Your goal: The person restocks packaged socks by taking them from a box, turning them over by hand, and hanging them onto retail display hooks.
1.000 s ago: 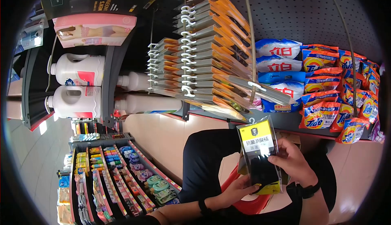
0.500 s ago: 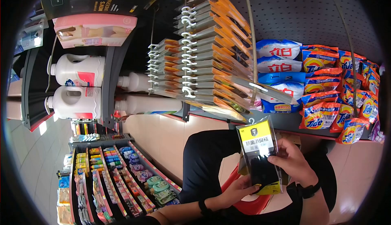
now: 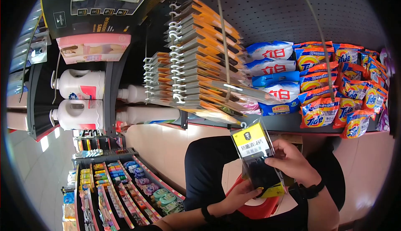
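Note:
A clear packet of black socks (image 3: 255,158) with a yellow and white card and a small white hook stands tilted in front of me. My left hand (image 3: 241,195) grips its lower left edge, thumb on the front. My right hand (image 3: 290,162) is closed on its right edge, with the thumb lying across the front. Just above the packet, a dense row of similar hooked packets (image 3: 204,64) hangs from a rack. Both wrists have dark bands.
Tide bags (image 3: 319,112) and blue-white detergent bags (image 3: 273,68) line the right shelf. White jugs (image 3: 79,114), a pink box (image 3: 94,47) and a black underwear box (image 3: 92,13) are at upper left. A red stool (image 3: 261,208) shows beneath my hands.
The view has shifted, so the shelves sit lower and farther left. Both hands still hold the packet, which appears slightly farther left and more tilted.

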A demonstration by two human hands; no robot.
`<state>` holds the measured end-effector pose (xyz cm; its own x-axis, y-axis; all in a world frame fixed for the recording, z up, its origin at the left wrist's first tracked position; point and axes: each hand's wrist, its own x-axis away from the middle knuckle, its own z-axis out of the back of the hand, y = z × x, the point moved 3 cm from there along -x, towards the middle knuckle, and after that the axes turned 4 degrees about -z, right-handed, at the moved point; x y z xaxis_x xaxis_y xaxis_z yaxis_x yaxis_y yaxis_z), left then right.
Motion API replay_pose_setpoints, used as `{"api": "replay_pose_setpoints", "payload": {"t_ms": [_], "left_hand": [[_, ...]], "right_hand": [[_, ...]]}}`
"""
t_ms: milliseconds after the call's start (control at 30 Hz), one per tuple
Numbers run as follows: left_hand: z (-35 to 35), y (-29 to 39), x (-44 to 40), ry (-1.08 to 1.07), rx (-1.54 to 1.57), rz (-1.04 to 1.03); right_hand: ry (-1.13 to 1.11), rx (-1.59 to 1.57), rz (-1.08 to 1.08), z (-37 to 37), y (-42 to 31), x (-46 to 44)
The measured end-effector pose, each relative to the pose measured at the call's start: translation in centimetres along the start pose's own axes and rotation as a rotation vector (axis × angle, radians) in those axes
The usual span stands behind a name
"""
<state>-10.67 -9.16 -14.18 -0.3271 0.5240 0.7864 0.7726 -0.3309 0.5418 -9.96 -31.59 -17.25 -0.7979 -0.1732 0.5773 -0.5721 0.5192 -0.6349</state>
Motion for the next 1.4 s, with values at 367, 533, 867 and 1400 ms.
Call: {"api": "replay_pose_setpoints", "payload": {"t_ms": [367, 533, 867, 1400], "left_hand": [[-0.3, -0.8, 0.6, -0.015, -0.170, 0.133], [-3.2, 0.4, 1.4, -0.022, -0.165, -0.053], [-4.1, 1.1, 3.2, 0.040, -0.307, -0.073], [-6.5, 6.6, 6.3, 0.126, -0.451, -0.504]], "right_hand": [[-0.026, 0.088, 0.105, 0.2, 0.2, 1.2], [-0.168, 0.051, 0.208, -0.3, -0.5, 2.1], [-0.245, 0.129, 0.338, -0.9, -2.3, 4.2], [-0.302, -0.063, 0.433, -0.3, -2.9, 5.8]]}}
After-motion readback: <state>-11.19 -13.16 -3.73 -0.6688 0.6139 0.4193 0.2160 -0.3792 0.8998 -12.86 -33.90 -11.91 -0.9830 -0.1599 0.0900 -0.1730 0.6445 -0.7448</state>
